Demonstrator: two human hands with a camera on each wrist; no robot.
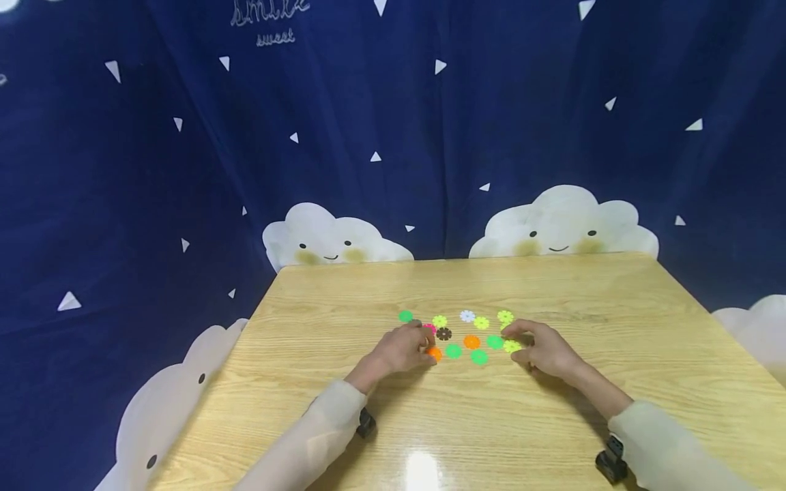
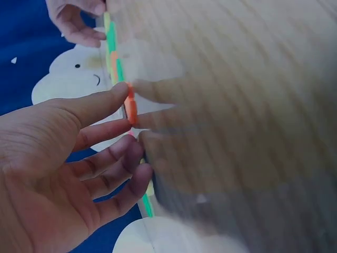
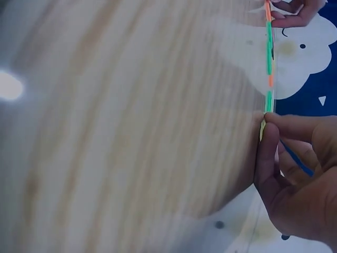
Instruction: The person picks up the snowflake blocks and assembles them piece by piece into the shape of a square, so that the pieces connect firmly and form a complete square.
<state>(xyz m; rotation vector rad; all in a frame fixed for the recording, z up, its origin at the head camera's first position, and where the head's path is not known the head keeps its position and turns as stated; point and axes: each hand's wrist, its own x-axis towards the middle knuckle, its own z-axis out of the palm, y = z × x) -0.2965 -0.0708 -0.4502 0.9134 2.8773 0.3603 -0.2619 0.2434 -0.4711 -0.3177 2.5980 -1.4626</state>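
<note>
Several flat notched building discs, shaped like snowflakes, lie on the wooden table. My left hand [image 1: 402,349] is at the left end of the group. Its thumb and index finger pinch an orange disc [image 2: 131,106] at the edges, the other fingers loosely bent. A pink disc [image 1: 430,329] and a dark brown disc [image 1: 444,334] lie beside that hand. At the right end, my right hand [image 1: 548,349] has thumb and index finger around a yellow-green disc [image 1: 512,346]. A green disc [image 1: 494,342] lies just left of it; another yellow-green disc is partly hidden by the index finger.
Between the hands are another orange disc [image 1: 471,342], green discs [image 1: 479,356] and a white disc [image 1: 467,316]. The wooden table [image 1: 467,416] extends toward me. A dark blue curtain [image 1: 442,136] with clouds hangs behind its far edge.
</note>
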